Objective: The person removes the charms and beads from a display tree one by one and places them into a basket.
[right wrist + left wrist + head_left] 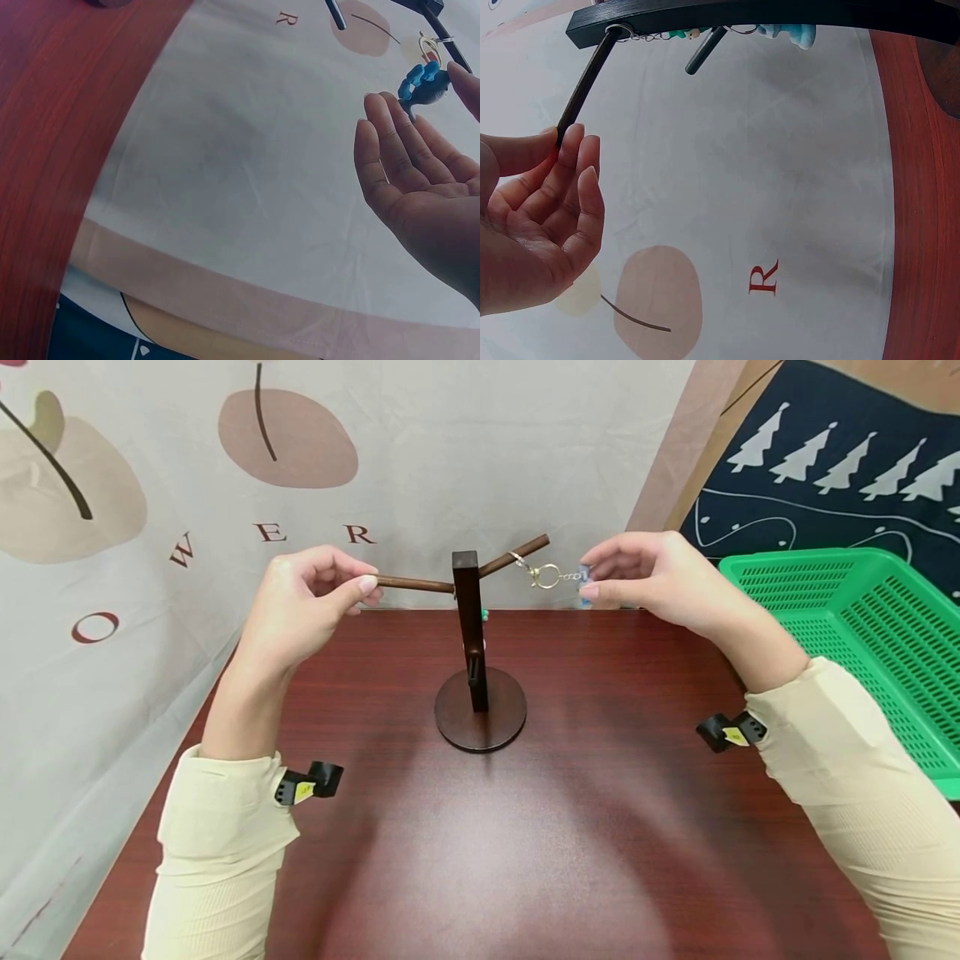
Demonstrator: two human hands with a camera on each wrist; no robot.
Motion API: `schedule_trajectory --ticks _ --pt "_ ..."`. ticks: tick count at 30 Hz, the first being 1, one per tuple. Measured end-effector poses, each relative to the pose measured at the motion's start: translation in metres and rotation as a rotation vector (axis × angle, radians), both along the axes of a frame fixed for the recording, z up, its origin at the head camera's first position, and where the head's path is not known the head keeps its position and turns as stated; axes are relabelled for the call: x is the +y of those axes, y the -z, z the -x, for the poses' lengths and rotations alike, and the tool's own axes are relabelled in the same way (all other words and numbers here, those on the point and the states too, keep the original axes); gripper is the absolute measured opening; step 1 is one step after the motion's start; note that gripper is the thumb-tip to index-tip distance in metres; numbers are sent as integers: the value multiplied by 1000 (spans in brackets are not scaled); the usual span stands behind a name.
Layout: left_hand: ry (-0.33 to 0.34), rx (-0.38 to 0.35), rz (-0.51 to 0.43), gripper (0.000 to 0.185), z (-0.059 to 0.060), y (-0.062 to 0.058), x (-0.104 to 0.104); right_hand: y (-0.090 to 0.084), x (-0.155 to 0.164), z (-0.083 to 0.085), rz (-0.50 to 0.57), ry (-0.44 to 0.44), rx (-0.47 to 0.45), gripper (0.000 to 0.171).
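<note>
On the pale cloth backdrop (450, 460) behind the table we read reddish-brown capital letters spaced wide along a curve: "O", "W", "E", "R", seemingly the end of a longer word whose start is out of view. In both wrist views we make out the single letter "R" on the same cloth. Small yellow tags (303, 791) on the wrist-worn cameras carry marks too small to read.
</note>
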State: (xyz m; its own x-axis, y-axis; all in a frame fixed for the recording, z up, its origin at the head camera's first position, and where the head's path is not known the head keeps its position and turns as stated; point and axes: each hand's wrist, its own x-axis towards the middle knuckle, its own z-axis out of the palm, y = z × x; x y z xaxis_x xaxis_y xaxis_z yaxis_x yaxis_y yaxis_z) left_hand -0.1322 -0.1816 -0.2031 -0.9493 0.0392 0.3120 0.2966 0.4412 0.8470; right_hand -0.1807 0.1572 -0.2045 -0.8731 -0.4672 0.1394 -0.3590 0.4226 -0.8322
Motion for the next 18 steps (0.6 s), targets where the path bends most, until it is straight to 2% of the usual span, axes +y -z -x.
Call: schedule_trajectory --ticks 18 --pt "-6 0 18 7 0 -1 -1 -5 8 -1 -37 38 29 30"
